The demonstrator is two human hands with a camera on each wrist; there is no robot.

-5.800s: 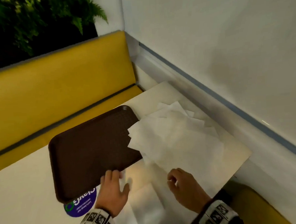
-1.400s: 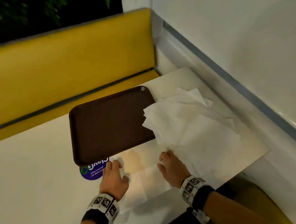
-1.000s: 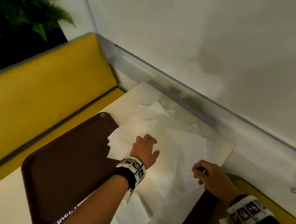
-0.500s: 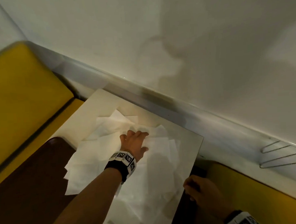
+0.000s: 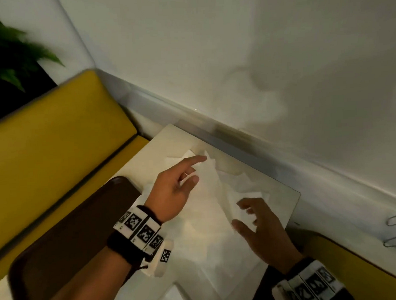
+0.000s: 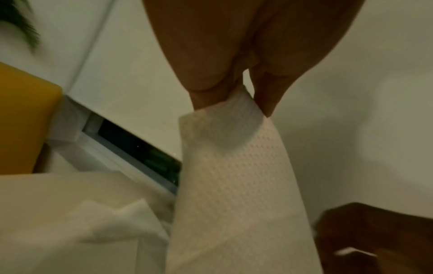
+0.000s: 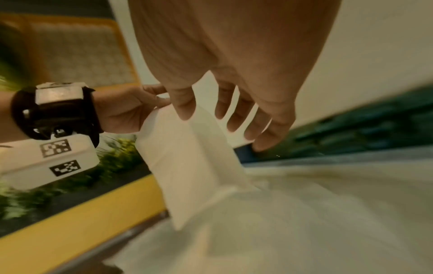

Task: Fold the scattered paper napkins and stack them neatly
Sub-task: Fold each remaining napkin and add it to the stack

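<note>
The napkin (image 6: pixel 234 176) lifted by the left hand (image 5: pixel 171 192) is white, embossed with a fine grid of small dimples. The loose napkins (image 5: pixel 208 236) on the cream tabletop (image 5: pixel 166 140) are plain white. The tray (image 5: pixel 66 237) is dark brown. The bench seat (image 5: pixel 54 139) is mustard yellow. Both wristbands (image 5: pixel 139 233) are black with white blocks carrying black-and-white square code patterns. The plant (image 5: pixel 6 52) is dark green, and the wall (image 5: pixel 210 46) is off-white.

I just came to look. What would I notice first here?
The left hand pinches one white napkin and lifts it off the messy napkin pile on the table. The right hand reaches in, fingers spread. Behind sits a bright yellow bench.
</note>
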